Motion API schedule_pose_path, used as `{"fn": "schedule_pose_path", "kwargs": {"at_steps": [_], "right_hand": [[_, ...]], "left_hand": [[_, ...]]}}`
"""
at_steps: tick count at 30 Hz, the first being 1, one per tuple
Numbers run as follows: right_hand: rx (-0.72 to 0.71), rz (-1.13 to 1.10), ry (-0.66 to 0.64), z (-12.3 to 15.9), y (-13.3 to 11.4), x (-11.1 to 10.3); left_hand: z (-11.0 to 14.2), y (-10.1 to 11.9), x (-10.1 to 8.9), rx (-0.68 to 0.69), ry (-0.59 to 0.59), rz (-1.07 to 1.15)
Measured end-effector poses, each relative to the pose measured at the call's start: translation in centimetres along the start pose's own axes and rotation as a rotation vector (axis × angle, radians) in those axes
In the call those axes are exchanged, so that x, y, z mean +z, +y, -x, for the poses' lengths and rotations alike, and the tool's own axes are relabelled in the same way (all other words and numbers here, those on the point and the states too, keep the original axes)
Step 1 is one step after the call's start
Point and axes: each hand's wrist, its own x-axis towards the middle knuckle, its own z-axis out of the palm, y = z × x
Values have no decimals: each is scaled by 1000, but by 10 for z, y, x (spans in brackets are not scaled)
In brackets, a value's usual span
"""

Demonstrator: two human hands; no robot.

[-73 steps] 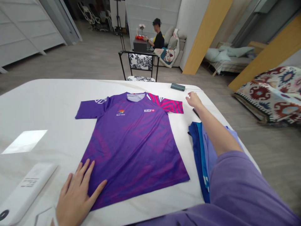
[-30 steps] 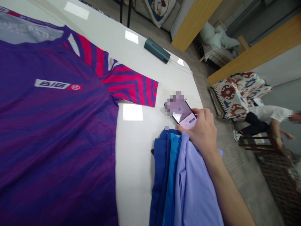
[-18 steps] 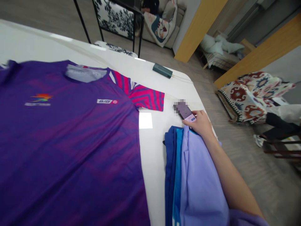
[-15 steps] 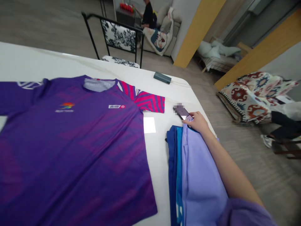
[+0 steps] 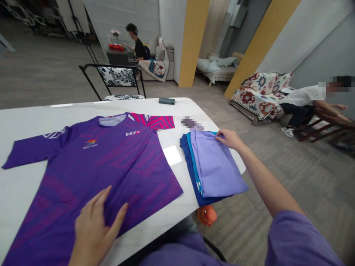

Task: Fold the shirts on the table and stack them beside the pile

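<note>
A purple short-sleeved jersey [image 5: 111, 159] with one pink-striped sleeve lies spread, front up, on the white table. My left hand [image 5: 95, 221] is over its lower part, thumb and fingers apart and holding nothing; whether it touches the cloth I cannot tell. To the right is a stack of folded clothes, with a lavender garment [image 5: 215, 166] on top and blue ones [image 5: 190, 159] showing beneath. My right hand [image 5: 230, 139] has its fingers closed at the far right corner of the lavender garment. Just beyond the stack lies a phone [image 5: 192, 123], partly blurred.
A dark power bank [image 5: 166, 101] sits by the far edge of the table [image 5: 146, 107]. Behind it stands a black-framed chair [image 5: 118, 75]. Below the near edge is an orange object [image 5: 206, 215]. Two people sit farther off, near a sofa [image 5: 170, 70] and a patterned couch [image 5: 255, 96].
My right hand has left the phone and come back to the lavender garment's corner. My left hand has entered over the jersey. The view has tilted up, showing more of the room.
</note>
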Motion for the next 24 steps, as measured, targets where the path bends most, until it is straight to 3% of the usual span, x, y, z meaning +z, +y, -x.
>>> {"fn": "schedule_pose_path", "kwargs": {"at_steps": [3,6,8,12,15,18,21,24], "right_hand": [[-128,-178,127,59,-26,-19],[-299,-383,-62,115,-47,-41],[-301,-441,-136,134,-51,-44],[50,-330,184,123,-45,-21],[140,-220,222,105,-47,-6],[100,-113,115,107,-56,-10],[109,40,-18,119,-58,-22],[169,46,45,125,-55,-33]], "left_hand": [[-19,44,46,89,-128,225],[-55,101,81,137,-299,431],[-87,136,105,86,-391,545],[-154,188,158,-44,-489,561],[-190,212,191,-74,-502,511],[-208,226,205,-77,-481,476],[-214,232,201,-74,-430,480],[-217,237,186,-59,-377,525]]}}
